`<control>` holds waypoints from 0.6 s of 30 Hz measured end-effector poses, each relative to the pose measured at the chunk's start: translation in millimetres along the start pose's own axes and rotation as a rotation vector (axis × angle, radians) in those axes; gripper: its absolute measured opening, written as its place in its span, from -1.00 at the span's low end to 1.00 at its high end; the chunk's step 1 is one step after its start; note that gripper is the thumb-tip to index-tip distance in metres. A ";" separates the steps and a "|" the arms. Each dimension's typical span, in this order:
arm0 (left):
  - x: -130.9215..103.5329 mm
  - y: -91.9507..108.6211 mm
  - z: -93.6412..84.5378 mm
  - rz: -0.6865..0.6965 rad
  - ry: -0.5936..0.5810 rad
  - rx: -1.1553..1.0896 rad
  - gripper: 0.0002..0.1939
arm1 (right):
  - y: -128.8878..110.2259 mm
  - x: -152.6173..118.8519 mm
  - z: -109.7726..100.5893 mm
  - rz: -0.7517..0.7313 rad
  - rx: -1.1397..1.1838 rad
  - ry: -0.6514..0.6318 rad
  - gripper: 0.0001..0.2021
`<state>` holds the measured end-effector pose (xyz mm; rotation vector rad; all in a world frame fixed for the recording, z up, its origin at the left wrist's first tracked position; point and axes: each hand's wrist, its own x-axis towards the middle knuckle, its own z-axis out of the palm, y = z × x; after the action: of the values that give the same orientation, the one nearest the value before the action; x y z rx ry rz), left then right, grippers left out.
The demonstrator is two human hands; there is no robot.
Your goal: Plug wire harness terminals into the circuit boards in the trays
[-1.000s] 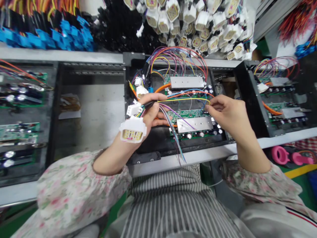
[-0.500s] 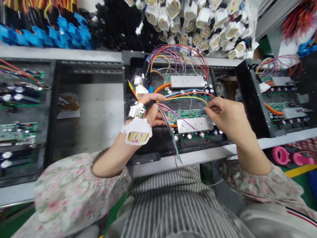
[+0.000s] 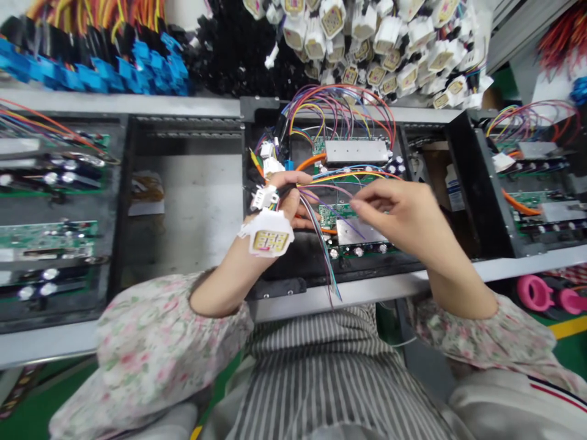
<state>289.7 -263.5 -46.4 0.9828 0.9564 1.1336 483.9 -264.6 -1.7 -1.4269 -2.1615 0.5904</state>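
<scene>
My left hand (image 3: 290,205) is closed around a bundle of thin coloured wires. From the bundle, a large white multi-pin connector (image 3: 269,237) and a smaller white connector (image 3: 265,197) hang over the wrist. Loose wire ends (image 3: 326,260) droop toward the bench edge, and a purple wire (image 3: 337,215) crosses the lower board. My right hand (image 3: 397,211) pinches a thin pinkish wire (image 3: 337,187) between thumb and forefinger. Under it lies the lower green circuit board (image 3: 330,214) with its silver heat sink (image 3: 355,232), partly hidden by the right hand.
An upper board with a silver heat sink (image 3: 355,151) and arched wires sits in the same black frame (image 3: 293,269). More boards stand left (image 3: 55,235) and right (image 3: 541,201). Behind are heaps of white connectors (image 3: 389,43) and blue connectors (image 3: 87,73).
My right hand has moved left, from the end of a yellow wire to the pinkish wire. My left hand keeps hold of the bundle. The whole view has shifted slightly.
</scene>
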 end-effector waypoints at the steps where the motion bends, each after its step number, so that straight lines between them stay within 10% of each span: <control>1: -0.6 0.4 0.2 0.004 0.008 0.014 -0.78 | 0.4 1.3 1.3 0.028 0.044 0.059 -0.92; 18: -3.2 4.1 3.7 -0.015 0.030 0.018 -0.89 | 19.1 10.3 24.0 0.020 0.111 0.043 -0.93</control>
<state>291.6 -266.4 -41.2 0.9743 0.9982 1.1316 479.7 -250.2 -30.4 -1.3906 -2.0505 0.6702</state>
